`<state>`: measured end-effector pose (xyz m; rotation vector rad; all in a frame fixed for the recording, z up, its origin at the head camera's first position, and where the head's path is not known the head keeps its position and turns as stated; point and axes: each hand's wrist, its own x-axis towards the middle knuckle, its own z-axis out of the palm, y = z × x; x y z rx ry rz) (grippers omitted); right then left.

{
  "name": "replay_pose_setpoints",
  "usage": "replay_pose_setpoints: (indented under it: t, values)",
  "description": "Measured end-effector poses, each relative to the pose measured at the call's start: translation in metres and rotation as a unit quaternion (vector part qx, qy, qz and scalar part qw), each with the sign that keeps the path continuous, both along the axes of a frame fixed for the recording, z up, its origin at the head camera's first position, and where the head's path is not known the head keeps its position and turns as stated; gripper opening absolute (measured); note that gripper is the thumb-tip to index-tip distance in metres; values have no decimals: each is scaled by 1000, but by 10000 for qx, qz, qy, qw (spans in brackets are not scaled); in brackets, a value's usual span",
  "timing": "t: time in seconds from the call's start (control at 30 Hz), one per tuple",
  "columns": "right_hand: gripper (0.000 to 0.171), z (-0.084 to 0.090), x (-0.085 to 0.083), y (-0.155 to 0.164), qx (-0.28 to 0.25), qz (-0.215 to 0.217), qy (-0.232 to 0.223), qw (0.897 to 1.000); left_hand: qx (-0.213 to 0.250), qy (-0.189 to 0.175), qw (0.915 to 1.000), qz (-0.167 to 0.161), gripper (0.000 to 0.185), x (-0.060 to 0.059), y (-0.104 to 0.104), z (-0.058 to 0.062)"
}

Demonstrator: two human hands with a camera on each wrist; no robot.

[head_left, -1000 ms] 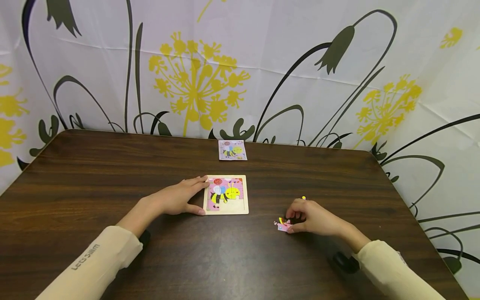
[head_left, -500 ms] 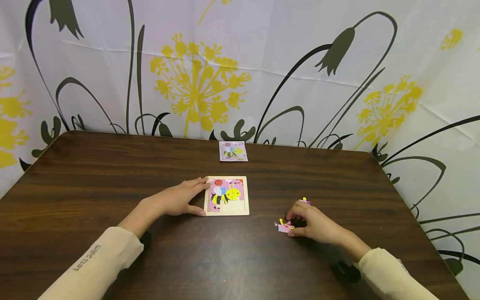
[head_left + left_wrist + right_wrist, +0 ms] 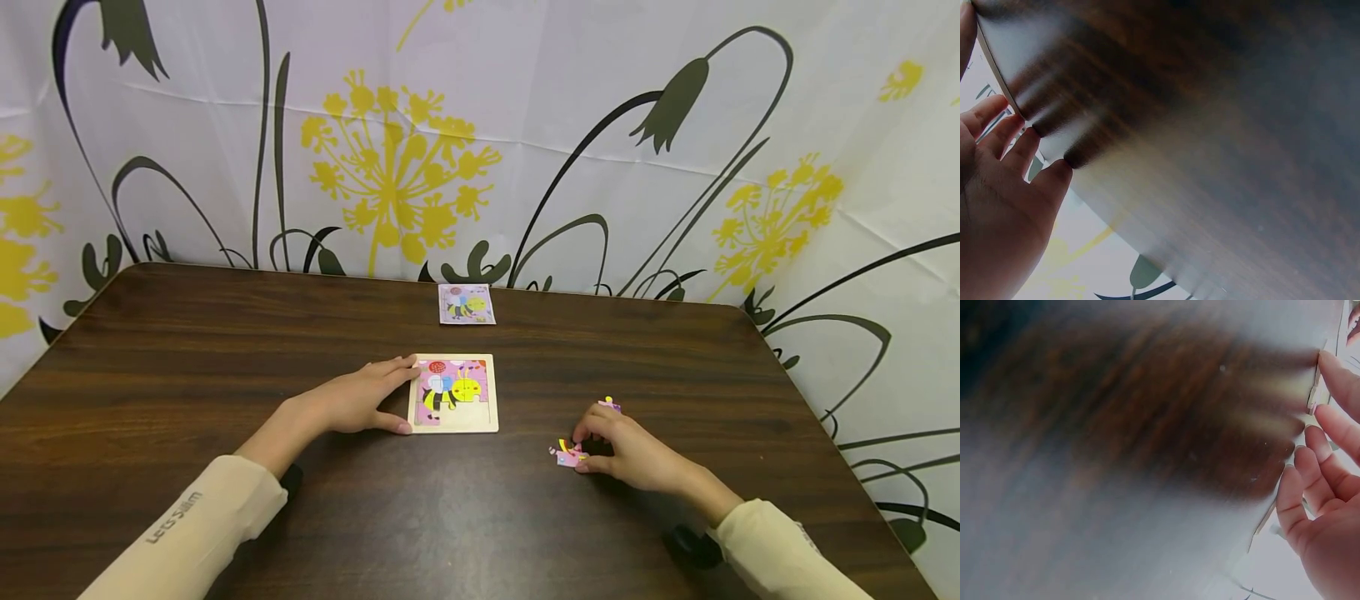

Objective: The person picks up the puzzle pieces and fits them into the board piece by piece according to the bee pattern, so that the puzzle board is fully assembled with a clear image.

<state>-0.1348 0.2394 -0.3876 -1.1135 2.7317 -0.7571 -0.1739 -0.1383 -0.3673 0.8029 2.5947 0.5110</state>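
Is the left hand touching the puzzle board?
Touching. In the head view, the left hand lies against the left edge of the puzzle board, fingertips at its upper corner and thumb at its lower corner, without a gap.

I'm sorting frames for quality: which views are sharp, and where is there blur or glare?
Head view: sharp and evenly lit, puzzle board and both hands clear. Left wrist view: table smeared, pale glare near the left hand. Right wrist view: table blurred and washed out, only the right hand's fingers readable.
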Motion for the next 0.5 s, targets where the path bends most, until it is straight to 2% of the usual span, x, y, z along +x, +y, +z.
replay_pose_setpoints:
  t: [0.5]
  values:
    - [20,1,0,1,23,191,-1,9998,-3,11,10000,0,84,-1,0,-1]
